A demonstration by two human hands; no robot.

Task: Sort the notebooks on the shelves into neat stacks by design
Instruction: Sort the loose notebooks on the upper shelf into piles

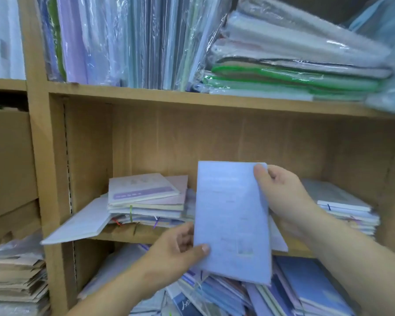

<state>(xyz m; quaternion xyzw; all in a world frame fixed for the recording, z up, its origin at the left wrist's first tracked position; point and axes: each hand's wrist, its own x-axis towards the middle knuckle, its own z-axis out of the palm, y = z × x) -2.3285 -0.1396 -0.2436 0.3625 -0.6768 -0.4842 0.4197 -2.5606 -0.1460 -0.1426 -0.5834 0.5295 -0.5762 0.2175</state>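
I hold a pale blue notebook (232,215) upright in front of the middle shelf. My left hand (180,245) grips its lower left corner, thumb on the cover. My right hand (281,195) pinches its upper right corner. Behind it on the left of the middle shelf (128,233) lies an untidy stack of pastel notebooks (146,201) with a purple-banded one on top. A second stack of white and pale notebooks (344,206) sits on the shelf's right side. One pale notebook (78,224) hangs over the shelf's front edge at the left.
The lower shelf holds a jumble of blue and purple notebooks (301,290). The top shelf carries plastic-wrapped folders standing upright (123,42) and a wrapped pile lying flat (294,71). Brown paper stacks (14,279) fill the left bay beyond the wooden upright (41,156).
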